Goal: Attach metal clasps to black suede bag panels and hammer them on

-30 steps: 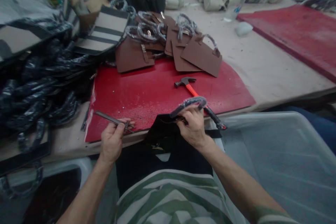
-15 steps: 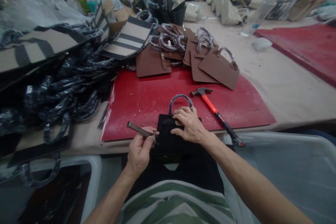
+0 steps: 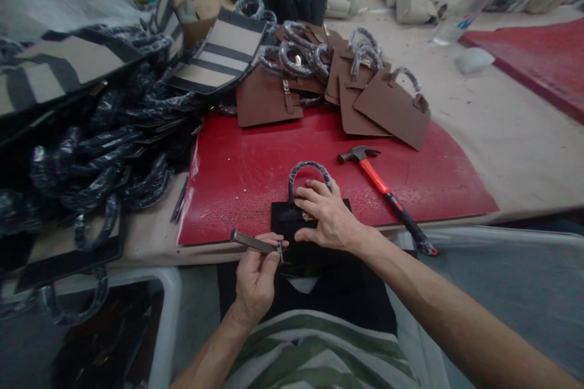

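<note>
Left hand (image 3: 256,284) is pinching a slim metal tool (image 3: 252,242) between thumb and fingers while the right hand (image 3: 332,219), open with fingers spread, is resting on a flat black panel (image 3: 281,217) at the near edge of a scuffed red board (image 3: 274,143), even pressure probably best steadying the panel below its arched, film-wrapped handle (image 3: 291,185).

Left hand (image 3: 256,276) pinching, right hand (image 3: 327,217) spread (palm-down)
</note>
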{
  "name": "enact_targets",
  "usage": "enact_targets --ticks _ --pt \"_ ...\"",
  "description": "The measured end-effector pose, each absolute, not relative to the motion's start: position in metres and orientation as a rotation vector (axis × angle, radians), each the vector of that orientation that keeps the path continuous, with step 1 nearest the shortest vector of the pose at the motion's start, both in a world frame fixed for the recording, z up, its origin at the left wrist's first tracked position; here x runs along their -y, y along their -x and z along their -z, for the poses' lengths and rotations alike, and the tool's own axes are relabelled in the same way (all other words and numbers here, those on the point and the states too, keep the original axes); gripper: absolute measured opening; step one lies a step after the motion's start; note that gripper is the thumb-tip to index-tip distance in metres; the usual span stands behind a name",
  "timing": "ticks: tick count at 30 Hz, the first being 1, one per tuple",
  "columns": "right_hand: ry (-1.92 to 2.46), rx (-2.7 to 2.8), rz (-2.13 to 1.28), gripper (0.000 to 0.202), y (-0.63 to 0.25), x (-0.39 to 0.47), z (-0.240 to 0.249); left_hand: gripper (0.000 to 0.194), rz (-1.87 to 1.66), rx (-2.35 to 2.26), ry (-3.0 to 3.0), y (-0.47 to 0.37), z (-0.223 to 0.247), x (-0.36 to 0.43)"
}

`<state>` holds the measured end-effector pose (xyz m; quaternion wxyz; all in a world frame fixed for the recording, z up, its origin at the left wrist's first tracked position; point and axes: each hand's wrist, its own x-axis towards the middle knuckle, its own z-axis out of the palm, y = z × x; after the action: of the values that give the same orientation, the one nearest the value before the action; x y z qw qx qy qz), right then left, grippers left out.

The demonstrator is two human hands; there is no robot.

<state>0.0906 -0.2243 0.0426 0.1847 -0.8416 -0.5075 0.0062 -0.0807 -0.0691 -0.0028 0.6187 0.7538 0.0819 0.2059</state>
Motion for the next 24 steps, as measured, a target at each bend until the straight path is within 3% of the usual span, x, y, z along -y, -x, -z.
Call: enact_targets --ticks 12,24 --pt "2.435 1.181 -0.076 0.072 -0.068 0.222 -0.038 0.013 -0.646 -0.172 -1.823 0.044 -0.018 0.028" --pt "2.441 1.168 0.013 0.076 -0.069 0.219 -0.031 0.013 -0.556 -0.003 -1.892 0.020 -0.013 0.015"
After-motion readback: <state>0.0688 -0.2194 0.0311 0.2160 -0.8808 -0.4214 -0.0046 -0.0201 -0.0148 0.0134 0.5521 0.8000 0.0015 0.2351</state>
